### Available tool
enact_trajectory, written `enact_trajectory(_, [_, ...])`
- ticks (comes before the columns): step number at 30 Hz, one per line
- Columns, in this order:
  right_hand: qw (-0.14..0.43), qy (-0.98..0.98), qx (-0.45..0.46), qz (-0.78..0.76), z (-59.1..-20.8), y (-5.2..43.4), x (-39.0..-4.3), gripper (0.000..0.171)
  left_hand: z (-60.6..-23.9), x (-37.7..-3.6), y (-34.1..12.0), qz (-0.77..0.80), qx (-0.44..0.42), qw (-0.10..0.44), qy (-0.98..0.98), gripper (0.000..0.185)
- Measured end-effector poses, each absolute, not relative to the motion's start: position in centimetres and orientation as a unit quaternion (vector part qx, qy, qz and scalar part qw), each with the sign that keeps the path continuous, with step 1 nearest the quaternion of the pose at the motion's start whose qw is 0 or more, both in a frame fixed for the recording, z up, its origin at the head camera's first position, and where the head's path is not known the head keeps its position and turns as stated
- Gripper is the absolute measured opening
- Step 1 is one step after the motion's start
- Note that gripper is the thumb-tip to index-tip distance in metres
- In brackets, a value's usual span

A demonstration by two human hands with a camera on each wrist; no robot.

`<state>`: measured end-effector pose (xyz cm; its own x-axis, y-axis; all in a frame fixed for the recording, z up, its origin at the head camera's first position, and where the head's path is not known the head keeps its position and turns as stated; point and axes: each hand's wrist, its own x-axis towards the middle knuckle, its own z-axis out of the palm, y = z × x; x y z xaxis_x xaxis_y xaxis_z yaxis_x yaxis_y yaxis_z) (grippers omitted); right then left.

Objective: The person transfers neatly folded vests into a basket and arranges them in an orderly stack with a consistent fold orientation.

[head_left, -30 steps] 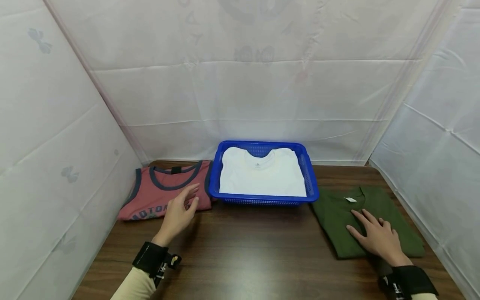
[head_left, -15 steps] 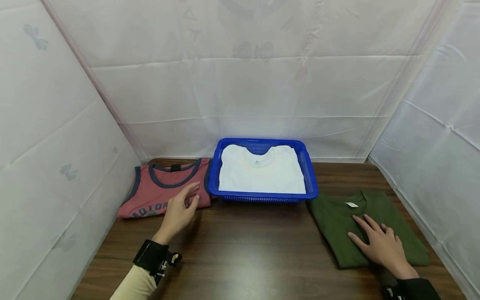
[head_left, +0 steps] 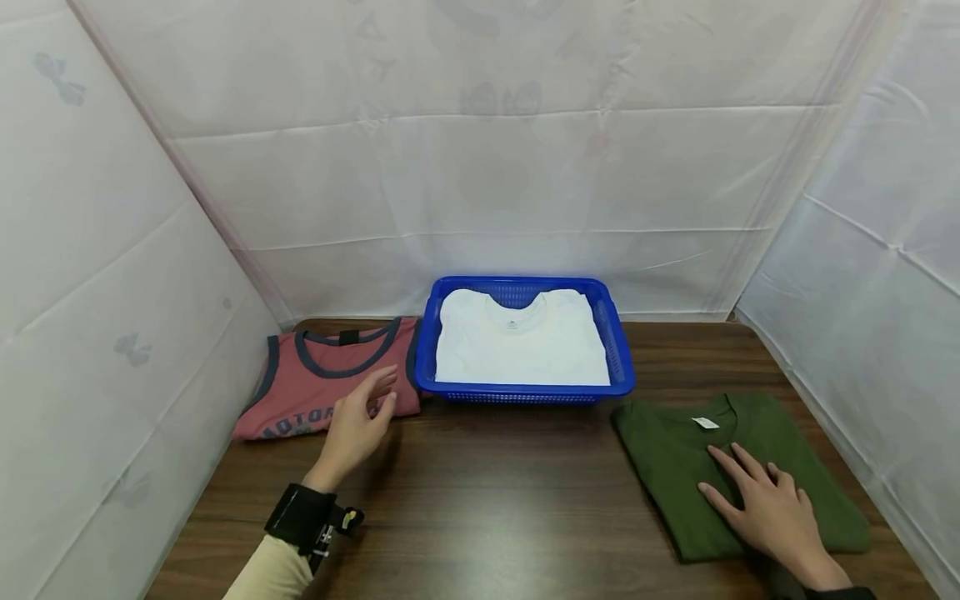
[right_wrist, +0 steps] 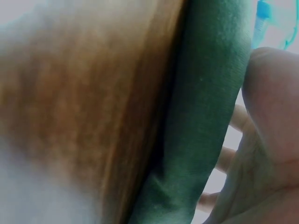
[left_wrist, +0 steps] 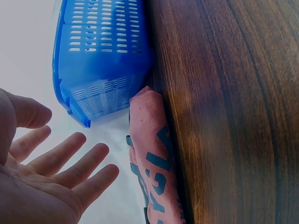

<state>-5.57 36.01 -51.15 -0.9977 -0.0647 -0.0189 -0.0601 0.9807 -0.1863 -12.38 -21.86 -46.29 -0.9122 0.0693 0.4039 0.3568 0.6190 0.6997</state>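
My right hand (head_left: 772, 508) rests on a folded dark green T-shirt (head_left: 667, 467) at the right of the table, fingers spread flat below its collar. In the right wrist view the folded edge of the green T-shirt (right_wrist: 201, 102) lies under the palm. My left hand (head_left: 356, 425) hovers over the lower right corner of a folded pink shirt (head_left: 330, 387) with dark blue trim and lettering. The left wrist view shows its fingers (left_wrist: 79, 163) extended and apart from the cloth, holding nothing. Between the two shirts, a folded white T-shirt (head_left: 521, 346) lies in a blue basket (head_left: 525, 392).
The wooden table (head_left: 510, 500) meets a white sheet wall (head_left: 487, 183) behind the basket. More white sheeting stands along the left side (head_left: 112, 333) and the right side (head_left: 885, 333).
The green T-shirt has slid toward the person under my right hand, away from the basket. The left hand has stayed in place over the pink shirt.
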Motion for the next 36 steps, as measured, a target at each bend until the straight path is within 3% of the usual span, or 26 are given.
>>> enact_trajectory(17, [0.037,0.994,-0.022,-0.096,-51.2,35.6,-4.8,0.081,-46.5,-12.4,-22.0,-0.416,-0.118,0.176,-0.884,0.047])
enact_trajectory(27, [0.077,0.972,-0.087,-0.202,-47.3,37.6,-7.1,0.065,-46.5,-12.2,-22.1,-0.42,-0.117,0.173,-0.883,0.046])
enact_trajectory(29, [0.071,0.972,-0.083,-0.209,-46.4,38.5,-8.3,0.062,-46.6,-12.1,-22.1,-0.424,-0.117,0.171,-0.882,0.045])
enact_trajectory(32, [0.009,0.975,-0.096,-0.199,-46.5,40.0,-9.9,0.056,-46.9,-11.9,-22.2,-0.428,-0.12,0.171,-0.879,0.044])
enact_trajectory(36, [-0.03,0.978,-0.088,-0.185,-48.0,42.4,-11.5,0.064,-47.2,-11.8,-22.2,-0.431,-0.124,0.17,-0.878,0.043])
